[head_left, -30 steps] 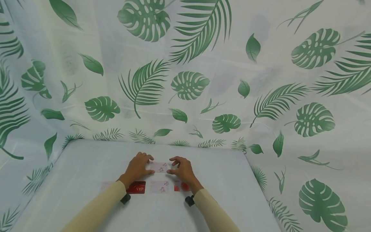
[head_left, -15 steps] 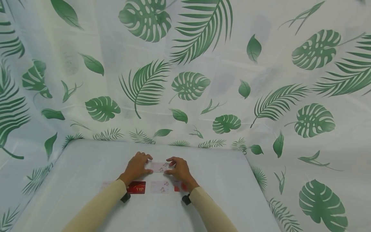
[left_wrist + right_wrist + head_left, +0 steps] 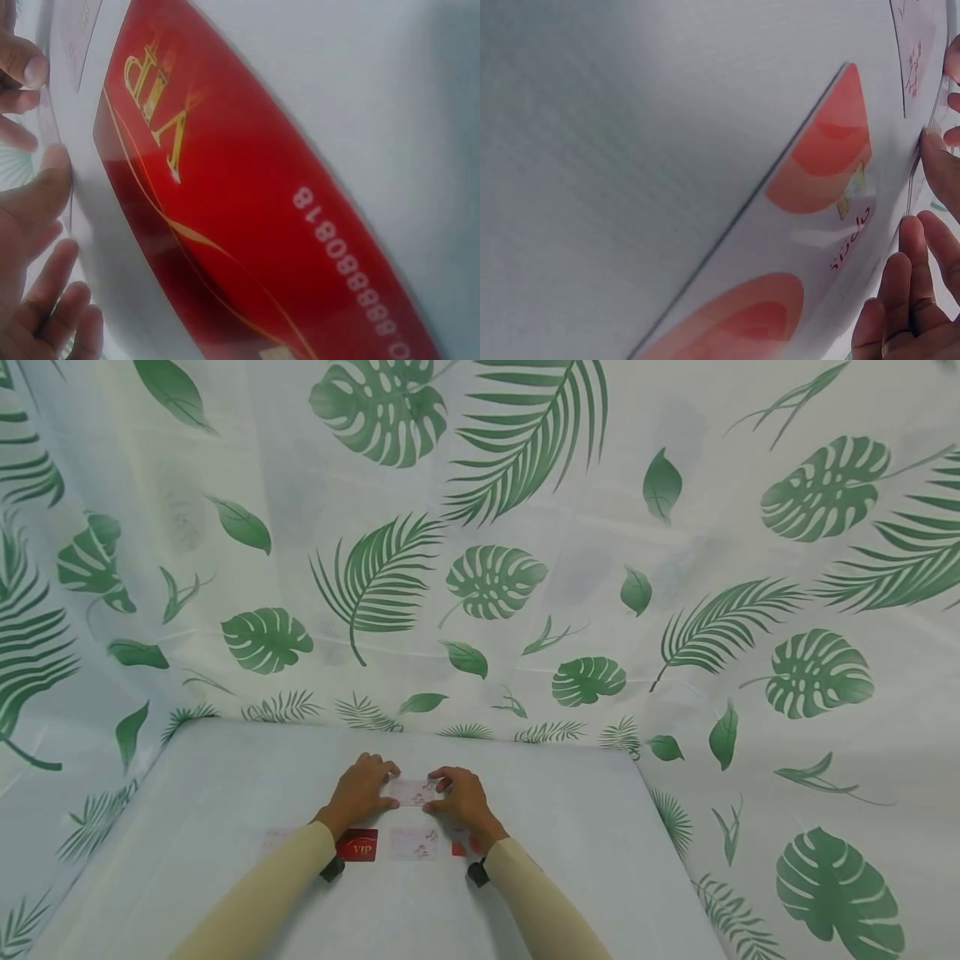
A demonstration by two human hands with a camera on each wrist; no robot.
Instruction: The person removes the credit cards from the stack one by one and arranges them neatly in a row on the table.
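A pale pink card with a flower print (image 3: 412, 792) is held between both hands near the middle of the table in the head view. My left hand (image 3: 360, 793) grips its left end, thumb at the near corner and fingers at the far one. At the right end, my right hand (image 3: 462, 800) grips the card in the same way. Just nearer lie a red VIP card (image 3: 358, 845), a second pale pink flower card (image 3: 414, 843) and a white card with red shapes (image 3: 459, 847), partly hidden by the right wrist.
Another pale card (image 3: 274, 838) shows faintly beside the left sleeve, at the left end of the row. The table (image 3: 600, 860) has a white cover. Behind it hangs a white curtain with green leaves (image 3: 495, 581).
My right hand has moved slightly left, from just off the card's right end onto it. The left hand and the row of cards have barely moved.
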